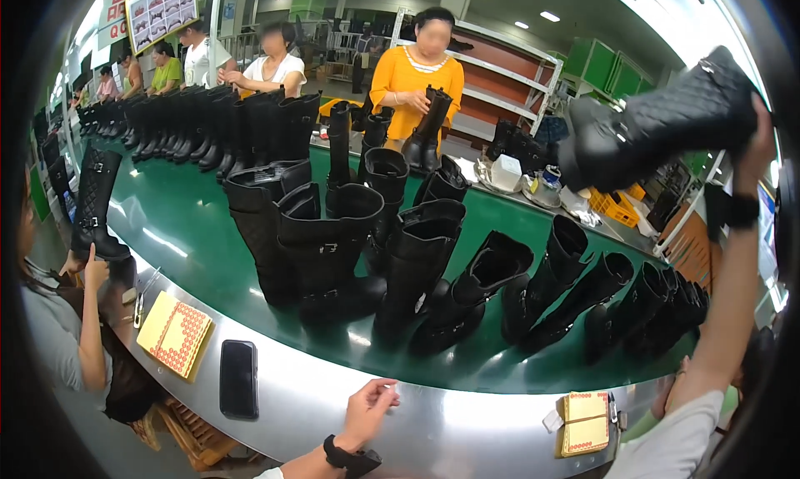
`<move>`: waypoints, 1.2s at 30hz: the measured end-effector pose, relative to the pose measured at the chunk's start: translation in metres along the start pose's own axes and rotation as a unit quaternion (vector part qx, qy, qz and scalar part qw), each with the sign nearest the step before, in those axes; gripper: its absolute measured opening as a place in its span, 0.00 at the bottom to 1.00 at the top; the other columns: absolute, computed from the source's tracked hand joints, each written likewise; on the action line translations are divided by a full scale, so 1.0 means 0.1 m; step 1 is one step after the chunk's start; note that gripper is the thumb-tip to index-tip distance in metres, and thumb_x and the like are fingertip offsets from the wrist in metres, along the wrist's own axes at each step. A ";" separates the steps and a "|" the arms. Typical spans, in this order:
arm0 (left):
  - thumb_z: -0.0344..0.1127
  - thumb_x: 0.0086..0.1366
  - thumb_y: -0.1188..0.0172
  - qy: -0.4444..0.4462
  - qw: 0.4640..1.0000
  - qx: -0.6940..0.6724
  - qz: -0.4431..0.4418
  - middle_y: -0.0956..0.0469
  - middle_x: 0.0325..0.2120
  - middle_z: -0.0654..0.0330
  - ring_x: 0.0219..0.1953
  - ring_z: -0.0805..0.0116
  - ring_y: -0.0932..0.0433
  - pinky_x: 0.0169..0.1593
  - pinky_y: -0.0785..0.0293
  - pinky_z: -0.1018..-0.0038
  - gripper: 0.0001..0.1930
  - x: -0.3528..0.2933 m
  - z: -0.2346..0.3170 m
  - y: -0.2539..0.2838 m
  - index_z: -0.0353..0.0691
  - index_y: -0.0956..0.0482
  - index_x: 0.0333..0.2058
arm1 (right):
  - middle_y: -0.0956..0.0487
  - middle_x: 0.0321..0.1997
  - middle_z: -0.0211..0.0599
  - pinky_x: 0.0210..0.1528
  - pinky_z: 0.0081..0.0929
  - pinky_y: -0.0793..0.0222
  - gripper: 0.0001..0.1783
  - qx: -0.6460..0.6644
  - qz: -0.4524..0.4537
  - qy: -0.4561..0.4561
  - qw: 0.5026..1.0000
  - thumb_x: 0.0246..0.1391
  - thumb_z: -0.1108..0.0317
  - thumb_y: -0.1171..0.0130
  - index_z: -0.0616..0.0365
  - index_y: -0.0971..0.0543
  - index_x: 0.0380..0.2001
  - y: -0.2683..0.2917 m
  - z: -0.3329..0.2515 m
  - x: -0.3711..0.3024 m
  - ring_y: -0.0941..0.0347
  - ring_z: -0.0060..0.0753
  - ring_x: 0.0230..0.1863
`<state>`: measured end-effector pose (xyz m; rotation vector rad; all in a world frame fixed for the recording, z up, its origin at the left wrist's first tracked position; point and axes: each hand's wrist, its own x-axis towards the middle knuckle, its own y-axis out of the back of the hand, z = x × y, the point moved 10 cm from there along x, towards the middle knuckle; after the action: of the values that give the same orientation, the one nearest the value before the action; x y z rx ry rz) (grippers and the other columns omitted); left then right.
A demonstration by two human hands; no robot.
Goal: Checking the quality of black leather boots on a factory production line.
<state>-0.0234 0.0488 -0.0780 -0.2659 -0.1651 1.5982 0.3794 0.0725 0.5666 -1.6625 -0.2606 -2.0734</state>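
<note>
"Where's the quilted black boot [671, 116]?"

"Raised at the near right, the right hand [757, 141] clamped on its shaft top, probably high so it clears the standing boots [421, 262]."

"And the left hand [367, 414]?"

"Over the steel edge [308, 396], fingers loosely curled; I can't tell whether they pinch anything."

"Anything in the way?"

"Boots crowd the green worktop [187, 212]. The black phone [239, 379] and yellow sheet stacks [173, 336] lie along the steel, likely for easy reach."

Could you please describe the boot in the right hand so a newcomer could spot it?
From the green tabletop, look to the upper right. There the right hand holds up a black quilted boot, tipped sideways, unlike the boots resting on the tabletop.
</note>
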 end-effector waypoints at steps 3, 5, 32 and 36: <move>0.33 0.68 0.48 0.044 0.994 -0.065 0.082 0.22 0.29 0.57 0.32 0.69 0.20 0.36 0.24 0.76 0.11 0.12 -0.03 0.39 0.34 0.24 0.44 | 0.18 0.38 0.41 0.36 0.30 0.27 0.13 -0.247 -0.064 0.061 0.965 0.56 0.61 0.44 0.56 0.20 0.40 -1.02 0.11 -0.62 0.21 0.39 0.33; 0.34 0.68 0.50 0.044 0.983 -0.102 0.146 0.24 0.27 0.57 0.30 0.67 0.21 0.34 0.22 0.70 0.11 0.19 0.01 0.69 0.34 0.25 0.42 | 0.18 0.33 0.46 0.36 0.33 0.28 0.20 -0.127 -0.139 -0.065 0.980 0.53 0.51 0.39 0.60 0.18 0.31 -1.77 0.34 -1.15 0.22 0.45 0.32; 0.32 0.66 0.49 0.132 0.961 -0.192 0.148 0.23 0.27 0.57 0.28 0.67 0.23 0.37 0.26 0.73 0.09 0.24 -0.18 0.75 0.33 0.25 0.40 | 0.32 0.62 0.47 0.51 0.31 0.31 0.40 0.334 -0.654 -0.214 0.644 0.52 0.41 0.40 0.52 0.36 0.61 -3.81 -1.64 -3.33 0.31 0.41 0.58; 0.32 0.67 0.50 0.138 0.961 -0.193 0.145 0.23 0.27 0.57 0.28 0.67 0.23 0.37 0.25 0.73 0.10 0.24 -0.21 0.74 0.33 0.25 0.40 | 0.30 0.59 0.46 0.48 0.28 0.31 0.47 0.290 -0.786 -0.151 0.525 0.50 0.30 0.47 0.38 0.46 0.68 -3.72 -2.53 -3.70 0.31 0.39 0.55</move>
<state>-0.0896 0.0681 -0.1199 -0.8449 -0.2282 1.7912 0.0436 0.3772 0.2008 -1.1496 -3.0918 -1.8268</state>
